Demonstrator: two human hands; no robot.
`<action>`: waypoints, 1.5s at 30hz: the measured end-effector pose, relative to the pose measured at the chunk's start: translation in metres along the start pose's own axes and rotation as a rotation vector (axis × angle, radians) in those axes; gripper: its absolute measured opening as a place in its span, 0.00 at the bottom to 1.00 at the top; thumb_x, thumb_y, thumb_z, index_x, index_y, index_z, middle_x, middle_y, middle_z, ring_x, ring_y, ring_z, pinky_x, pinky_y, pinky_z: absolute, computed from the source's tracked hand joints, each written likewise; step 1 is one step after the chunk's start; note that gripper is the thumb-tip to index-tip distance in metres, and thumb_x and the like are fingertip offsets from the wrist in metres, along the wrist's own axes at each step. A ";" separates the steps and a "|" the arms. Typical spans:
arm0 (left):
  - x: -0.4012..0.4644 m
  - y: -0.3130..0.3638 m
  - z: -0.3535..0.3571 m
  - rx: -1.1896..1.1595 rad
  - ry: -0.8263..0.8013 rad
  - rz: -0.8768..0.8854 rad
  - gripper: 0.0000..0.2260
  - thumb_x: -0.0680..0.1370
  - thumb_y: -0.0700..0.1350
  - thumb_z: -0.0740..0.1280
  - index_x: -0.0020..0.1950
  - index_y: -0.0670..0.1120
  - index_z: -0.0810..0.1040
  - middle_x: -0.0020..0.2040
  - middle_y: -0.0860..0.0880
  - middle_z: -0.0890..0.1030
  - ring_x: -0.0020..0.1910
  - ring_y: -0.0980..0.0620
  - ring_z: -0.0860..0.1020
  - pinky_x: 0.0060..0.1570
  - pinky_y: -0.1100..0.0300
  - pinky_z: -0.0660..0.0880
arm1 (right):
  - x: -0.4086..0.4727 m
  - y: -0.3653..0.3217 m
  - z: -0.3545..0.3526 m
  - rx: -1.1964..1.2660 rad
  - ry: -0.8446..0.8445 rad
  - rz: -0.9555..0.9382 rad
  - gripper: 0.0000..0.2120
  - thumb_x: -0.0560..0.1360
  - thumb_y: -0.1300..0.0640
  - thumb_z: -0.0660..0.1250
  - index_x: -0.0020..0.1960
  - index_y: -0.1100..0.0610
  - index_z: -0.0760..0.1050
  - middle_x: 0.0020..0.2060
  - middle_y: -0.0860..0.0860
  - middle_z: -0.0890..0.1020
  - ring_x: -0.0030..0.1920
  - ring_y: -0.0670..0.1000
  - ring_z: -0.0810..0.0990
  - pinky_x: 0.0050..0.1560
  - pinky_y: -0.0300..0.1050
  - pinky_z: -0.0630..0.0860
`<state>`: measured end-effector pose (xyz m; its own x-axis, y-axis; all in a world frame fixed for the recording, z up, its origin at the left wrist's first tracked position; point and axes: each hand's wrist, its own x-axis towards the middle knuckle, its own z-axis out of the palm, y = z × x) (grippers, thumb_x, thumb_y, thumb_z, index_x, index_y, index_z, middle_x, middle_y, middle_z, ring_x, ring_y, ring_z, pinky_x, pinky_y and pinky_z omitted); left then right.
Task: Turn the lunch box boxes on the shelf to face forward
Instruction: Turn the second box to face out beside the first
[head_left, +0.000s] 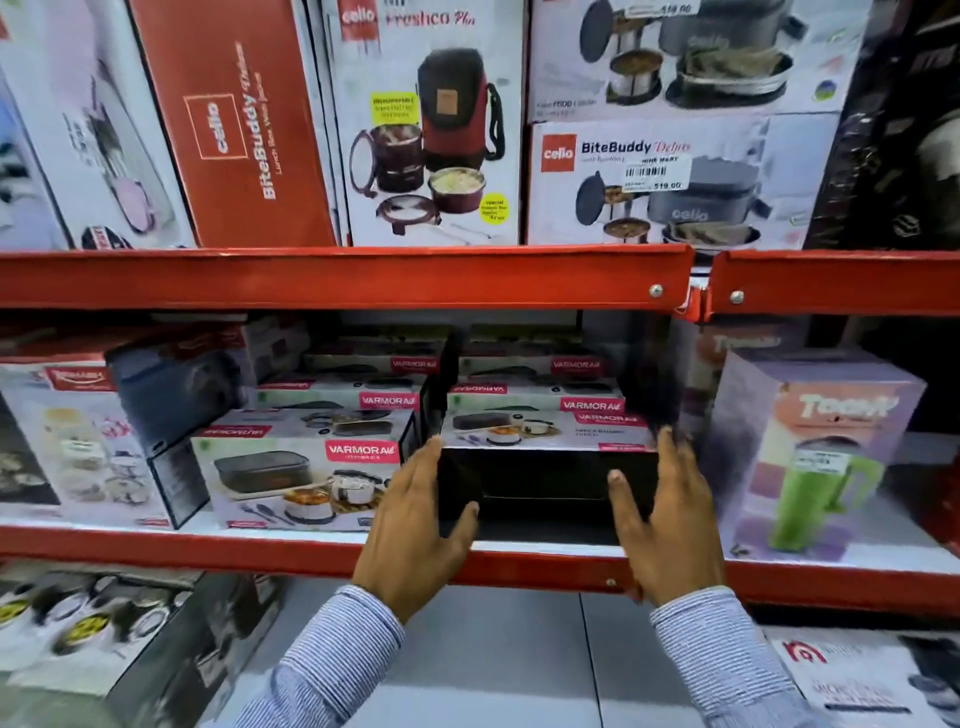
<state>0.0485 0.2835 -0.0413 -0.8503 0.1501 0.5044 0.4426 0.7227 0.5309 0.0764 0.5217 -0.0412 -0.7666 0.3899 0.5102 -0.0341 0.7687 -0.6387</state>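
A Varmora lunch box box stands at the front of the middle shelf with its plain black side facing me and its printed picture face on top. My left hand grips its left end, thumb on the black face. My right hand grips its right end, and its fingers are blurred. To the left, another Varmora box shows its picture side forward. More Varmora boxes are stacked behind both.
A purple box with a green mug picture stands close on the right, and a white box on the left. On the upper shelf, Cello boxes face forward beside a red BiteBuddy box turned on end. More boxes sit below.
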 end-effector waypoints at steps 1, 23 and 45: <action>0.003 0.004 0.000 -0.006 0.007 -0.029 0.36 0.76 0.52 0.70 0.79 0.45 0.57 0.78 0.46 0.66 0.77 0.48 0.63 0.74 0.58 0.59 | 0.005 -0.001 -0.006 0.059 -0.015 0.052 0.32 0.76 0.45 0.61 0.75 0.58 0.58 0.74 0.60 0.66 0.74 0.58 0.63 0.73 0.52 0.60; 0.039 0.014 -0.031 -0.559 0.184 -0.350 0.13 0.74 0.55 0.72 0.39 0.46 0.77 0.34 0.51 0.81 0.37 0.49 0.79 0.40 0.55 0.74 | 0.040 0.017 -0.045 0.649 -0.003 0.374 0.22 0.63 0.34 0.71 0.39 0.53 0.78 0.38 0.54 0.86 0.45 0.58 0.84 0.54 0.63 0.79; 0.011 -0.020 0.030 -0.291 -0.006 -0.248 0.26 0.71 0.43 0.76 0.66 0.45 0.70 0.51 0.53 0.80 0.52 0.47 0.82 0.56 0.49 0.81 | 0.017 0.054 0.004 0.442 -0.137 0.375 0.19 0.65 0.70 0.75 0.42 0.47 0.76 0.41 0.44 0.84 0.44 0.47 0.84 0.56 0.54 0.80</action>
<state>0.0222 0.2909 -0.0668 -0.9429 -0.0010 0.3331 0.2849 0.5158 0.8080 0.0589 0.5676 -0.0690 -0.8529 0.5021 0.1432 0.0138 0.2959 -0.9551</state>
